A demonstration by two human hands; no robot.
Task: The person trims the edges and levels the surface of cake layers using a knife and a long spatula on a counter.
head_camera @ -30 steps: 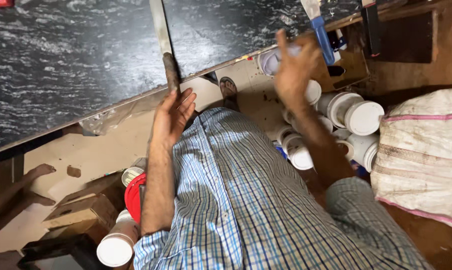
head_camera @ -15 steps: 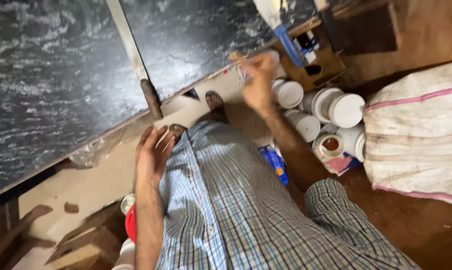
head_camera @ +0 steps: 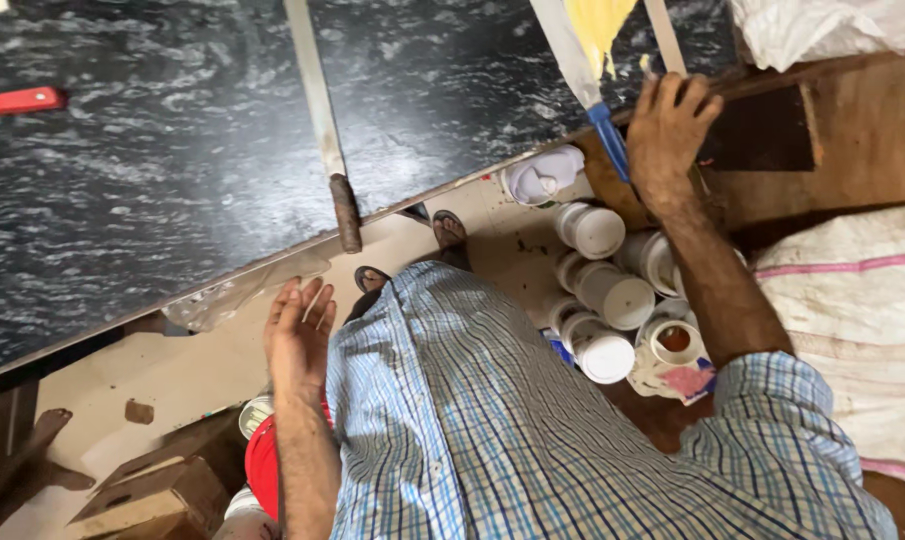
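Head view looks straight down, and I see a big black board (head_camera: 152,180) with pale streaks filling the far left. My left hand (head_camera: 297,335) is open with the fingers spread, and it holds nothing. It hangs near the edge of the board, just below a long flat metal blade with a brown handle (head_camera: 327,130) that lies on the board with its handle end sticking over the edge. My right hand (head_camera: 667,125) is up at the far right, resting on a wooden ledge (head_camera: 842,150), with the fingers curled. I cannot tell if it grips anything. Just left of that hand is a scraper with a blue handle (head_camera: 597,105), and yellow paste is on its wide blade. Below the right arm stand many white round tubs (head_camera: 612,295), close together on the floor. One tub (head_camera: 672,342) near them is open, with something brown inside. A red lid (head_camera: 262,465) sits near my left elbow, and a cardboard box (head_camera: 147,495) is at the near left. A white sack (head_camera: 852,330) with a pink stripe lies on the right. A small red tool (head_camera: 17,100) rests on the board at the far left.
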